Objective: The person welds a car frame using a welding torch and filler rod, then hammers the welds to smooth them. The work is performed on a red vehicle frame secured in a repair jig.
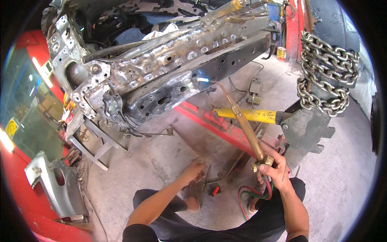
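My right hand [278,171] is closed round the valve end of a brass gas torch [246,126]. From its handle the torch slants up and left to a thin bent tip. A bright blue-white flame [202,80] burns at that tip, against a bare, scorched patch of the dark metal rail [169,90]. Red and green hoses [258,193] hang from the torch below my hand. Over the floor, my left hand [195,169] is held low with its fingers curled in. Whatever it may hold is hidden.
Stripped car bodywork [161,60] rests partly on a metal stand [96,141]. A red beam with a yellow ram [250,115] crosses the floor. Heavy chains [328,72] hang at right, near a foot pedal [255,90]. A silver fender [60,187] leans at left; a red-handled tool [216,190] lies between my feet.
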Demonstrator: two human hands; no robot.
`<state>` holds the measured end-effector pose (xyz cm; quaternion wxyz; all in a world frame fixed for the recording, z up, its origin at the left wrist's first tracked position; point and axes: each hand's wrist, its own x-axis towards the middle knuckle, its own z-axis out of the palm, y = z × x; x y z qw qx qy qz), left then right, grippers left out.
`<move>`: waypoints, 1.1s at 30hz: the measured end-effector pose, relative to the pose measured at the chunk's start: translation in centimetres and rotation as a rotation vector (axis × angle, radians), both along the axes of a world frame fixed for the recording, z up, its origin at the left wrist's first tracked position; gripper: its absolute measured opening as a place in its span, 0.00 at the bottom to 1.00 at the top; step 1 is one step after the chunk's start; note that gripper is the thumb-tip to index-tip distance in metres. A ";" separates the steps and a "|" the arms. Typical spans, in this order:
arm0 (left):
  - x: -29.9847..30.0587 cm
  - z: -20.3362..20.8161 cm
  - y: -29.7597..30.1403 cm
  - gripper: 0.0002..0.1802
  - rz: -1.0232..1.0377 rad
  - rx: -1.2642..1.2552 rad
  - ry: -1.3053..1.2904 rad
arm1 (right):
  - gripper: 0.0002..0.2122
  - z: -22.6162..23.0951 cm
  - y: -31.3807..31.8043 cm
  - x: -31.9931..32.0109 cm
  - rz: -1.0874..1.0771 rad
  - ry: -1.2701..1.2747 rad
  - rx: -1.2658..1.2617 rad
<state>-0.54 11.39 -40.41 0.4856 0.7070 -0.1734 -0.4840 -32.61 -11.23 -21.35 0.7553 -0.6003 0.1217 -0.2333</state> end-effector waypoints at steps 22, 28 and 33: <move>-6.9 24.1 13.4 0.14 0.397 -0.498 -0.881 | 0.34 6.1 6.3 12.2 -0.015 -0.450 0.085; -8.0 29.4 10.9 0.17 0.273 -0.096 -1.503 | 0.35 1.9 4.8 14.0 0.078 -0.488 0.243; -7.5 31.7 6.1 0.15 0.124 0.029 -1.693 | 0.35 1.0 3.9 14.7 -0.037 -0.507 0.275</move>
